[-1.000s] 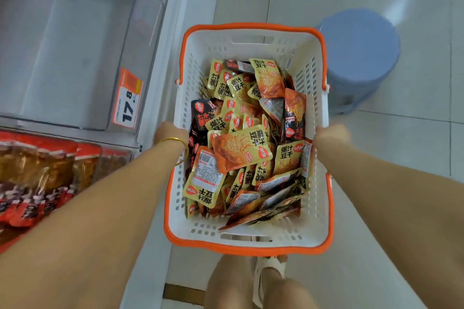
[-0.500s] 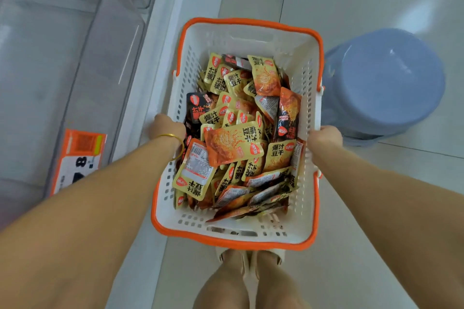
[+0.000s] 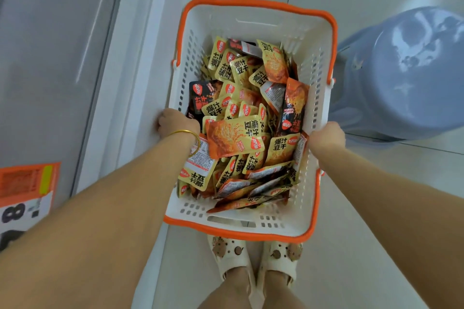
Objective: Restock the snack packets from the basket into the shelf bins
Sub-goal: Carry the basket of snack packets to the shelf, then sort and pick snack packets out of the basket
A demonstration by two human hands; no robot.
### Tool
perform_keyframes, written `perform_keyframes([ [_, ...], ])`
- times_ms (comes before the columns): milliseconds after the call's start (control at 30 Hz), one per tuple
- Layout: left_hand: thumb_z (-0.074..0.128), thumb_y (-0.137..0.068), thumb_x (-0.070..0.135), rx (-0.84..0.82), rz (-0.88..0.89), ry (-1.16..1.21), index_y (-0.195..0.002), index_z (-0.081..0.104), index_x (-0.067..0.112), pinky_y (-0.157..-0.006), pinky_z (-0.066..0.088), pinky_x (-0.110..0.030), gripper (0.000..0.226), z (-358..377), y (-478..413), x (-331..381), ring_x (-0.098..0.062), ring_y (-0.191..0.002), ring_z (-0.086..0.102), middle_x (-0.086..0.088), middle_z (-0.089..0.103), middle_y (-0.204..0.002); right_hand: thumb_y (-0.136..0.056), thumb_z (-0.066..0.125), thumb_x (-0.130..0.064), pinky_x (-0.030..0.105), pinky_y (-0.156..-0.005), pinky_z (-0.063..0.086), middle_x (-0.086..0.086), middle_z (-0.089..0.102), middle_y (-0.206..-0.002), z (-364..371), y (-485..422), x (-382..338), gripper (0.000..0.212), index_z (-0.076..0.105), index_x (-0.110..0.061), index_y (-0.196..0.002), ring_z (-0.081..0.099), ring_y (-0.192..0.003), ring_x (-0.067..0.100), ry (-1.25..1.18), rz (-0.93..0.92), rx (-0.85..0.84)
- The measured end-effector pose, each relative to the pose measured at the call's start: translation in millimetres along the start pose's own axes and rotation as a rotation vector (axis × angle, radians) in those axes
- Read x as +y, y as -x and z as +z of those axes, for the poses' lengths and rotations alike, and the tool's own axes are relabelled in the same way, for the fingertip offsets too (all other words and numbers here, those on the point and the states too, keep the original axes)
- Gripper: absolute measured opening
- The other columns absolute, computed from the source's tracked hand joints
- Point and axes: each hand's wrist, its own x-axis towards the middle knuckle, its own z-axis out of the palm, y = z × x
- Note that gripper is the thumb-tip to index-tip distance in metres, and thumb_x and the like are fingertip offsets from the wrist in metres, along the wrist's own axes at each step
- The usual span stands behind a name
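Far left, low corner of my view: an orange-and-white price label with large black digits, cut off by the edge of the view. Above and beside it runs a clear, grey-looking shelf bin; I see no packets in the part that shows. A white shelf edge borders it on the right. Next, the left hand, a thin gold bangle on the wrist, clenched over the left rim of the basket about halfway along its length. The basket is white with slotted walls and an orange rim, long axis running away from the person. The snack packets are all inside it, heaped loosely from the near end to roughly two thirds of the way up, leaving the far end wall bare. They are mostly yellow and orange (printed with bold black characters). One large orange packet lies face up on top near the middle, one black packet sits against the left wall, and a second black packet leans on the right wall. The right hand grasps the right rim, opposite the left hand, its fingers hidden over the outer side. Under the near rim, two pale clog sandals stand side by side on the tiled floor. Far right, a blue-grey round stool stands on the floor just beside the basket's right wall; I cannot tell whether they touch.
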Motion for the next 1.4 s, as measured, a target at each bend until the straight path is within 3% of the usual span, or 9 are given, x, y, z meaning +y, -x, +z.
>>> perform_keyframes([
  [167,0.056,-0.090,0.012,-0.053,0.016,-0.050,-0.128,0.043,0.000,-0.097,0.045,-0.042,0.042,-11.2,39.7,8.8,-0.036,-0.120,0.048,-0.020,0.048,-0.131,-0.091,0.052,-0.009,0.046,-0.101,0.042,0.021,0.039,-0.135,-16.4,32.8,-17.3,0.044,0.035,-0.001,-0.131,0.046,-0.121,0.039,0.117,0.017,-0.079],
  [533,0.047,-0.090,0.008,-0.214,0.141,-0.043,-0.128,0.050,0.006,-0.085,0.047,-0.037,0.037,-50.3,179.3,87.4,-0.031,-0.109,0.054,-0.014,0.054,-0.126,-0.088,0.045,-0.005,0.036,-0.077,0.050,0.015,0.055,-0.118,-145.4,101.6,-70.7,0.043,0.042,-0.008,-0.131,0.055,-0.097,0.029,0.353,-0.561,-0.376],
  [633,0.047,-0.091,0.005,-0.223,0.101,0.043,-0.105,0.056,0.010,-0.079,0.046,-0.036,0.018,-51.5,211.9,102.6,-0.028,-0.096,0.054,-0.003,0.054,-0.097,-0.091,0.045,-0.006,0.028,-0.075,0.042,0.015,0.056,-0.120,-179.9,114.3,-78.0,0.047,0.037,-0.008,-0.137,0.055,-0.108,0.030,0.496,-0.705,-0.481],
  [700,0.046,-0.090,0.002,-0.201,0.080,0.095,-0.080,0.046,0.020,-0.065,0.039,-0.030,0.020,-56.2,225.9,108.5,-0.023,-0.086,0.046,0.009,0.032,-0.074,-0.092,0.045,-0.007,0.027,-0.080,0.040,0.014,0.054,-0.127,-196.3,120.2,-87.3,0.047,0.037,-0.008,-0.138,0.051,-0.115,0.029,0.590,-0.779,-0.516],
  [767,0.045,-0.091,0.003,-0.200,0.049,0.149,-0.091,0.053,0.017,-0.064,0.039,-0.027,0.016,-66.8,235.7,110.6,-0.026,-0.091,0.047,0.007,0.045,-0.084,-0.091,0.044,-0.006,0.029,-0.082,0.043,0.013,0.054,-0.125,-205.9,129.0,-99.8,0.042,0.044,-0.008,-0.133,0.053,-0.111,0.030,0.647,-0.829,-0.529],
  [867,0.044,-0.094,0.006,-0.199,0.000,0.157,-0.126,0.052,0.006,-0.088,0.045,-0.036,0.033,-93.9,244.1,109.3,-0.030,-0.110,0.054,-0.011,0.054,-0.127,-0.092,0.044,-0.007,0.036,-0.081,0.049,0.013,0.056,-0.118,-210.8,148.9,-123.0,0.036,0.046,-0.007,-0.127,0.056,-0.101,0.029,0.710,-0.868,-0.524],
  [1067,0.048,-0.093,0.010,-0.190,0.013,0.330,-0.119,0.060,0.005,-0.078,0.045,-0.032,0.029,-140.1,239.6,81.9,-0.028,-0.096,0.059,-0.012,0.061,-0.117,-0.093,0.040,-0.004,0.031,-0.059,0.048,0.005,0.054,-0.090,-189.0,196.3,-163.2,0.043,0.043,-0.012,-0.135,0.054,-0.067,0.018,0.831,-0.936,-0.481],
  [1267,0.043,-0.088,0.001,-0.155,-0.001,0.393,-0.081,0.056,-0.015,-0.078,0.045,-0.053,0.021,-172.9,241.4,44.8,-0.044,-0.093,0.053,-0.036,0.053,-0.096,-0.090,0.042,0.002,0.031,-0.061,0.046,0.013,0.059,-0.111,-157.1,232.0,-179.8,0.044,0.042,-0.009,-0.133,0.062,-0.082,0.027,0.945,-1.011,-0.488],
  [1400,0.042,-0.086,-0.003,-0.154,-0.010,0.358,-0.054,0.035,0.010,-0.055,0.037,-0.037,0.035,-177.3,228.9,39.7,-0.025,-0.051,0.033,-0.012,0.031,-0.055,-0.088,0.041,0.004,0.028,-0.057,0.041,0.013,0.059,-0.112,-138.7,237.6,-196.8,0.044,0.044,-0.010,-0.130,0.061,-0.084,0.024,1.064,-1.065,-0.489],
])
